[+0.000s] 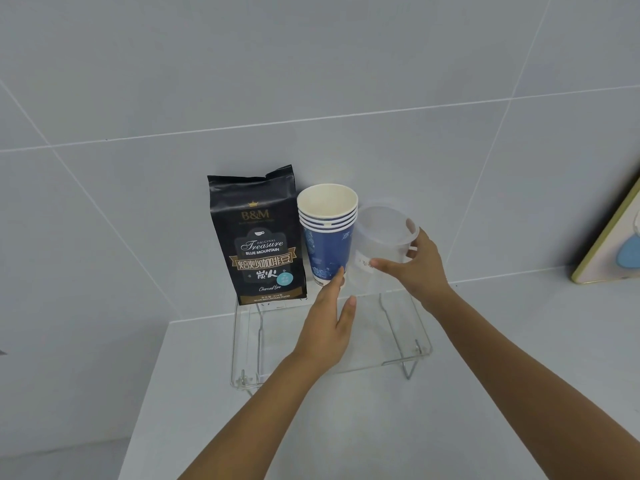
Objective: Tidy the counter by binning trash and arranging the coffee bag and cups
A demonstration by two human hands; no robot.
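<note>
While there is only the one head view to work from, we can read plenty off it: the coffee bag (pixel 258 237) stands upright at the back of a clear acrylic shelf (pixel 420 336), hard up against the tiled wall (pixel 311 64), and just beside it on its right is the stack of blue paper cups (pixel 327 233), nested and upright. Our right hand (pixel 420 263) has its grip closed around a clear plastic cup (pixel 382 240), thumb in front and fingers round the far side, holding it tilted just to the right of the paper stack; whether its base is touching the shelf yet we cannot tell. Our left hand (pixel 329 327) is open, holding nothing, one fingertip at the foot of the paper stack as if steadying it. We'd judge the arranging nearly done: bag and paper cups are lined up, and the plastic cup is the last piece to set down. No trash shows anywhere in view, and no bin either, so we can't say how that half stands. The tabletop (pixel 485 393) is pale grey, smooth and bare around the shelf, the wall is large grey tiles with thin white joints, and a pale green board (pixel 609 244) leans at the far right.
</note>
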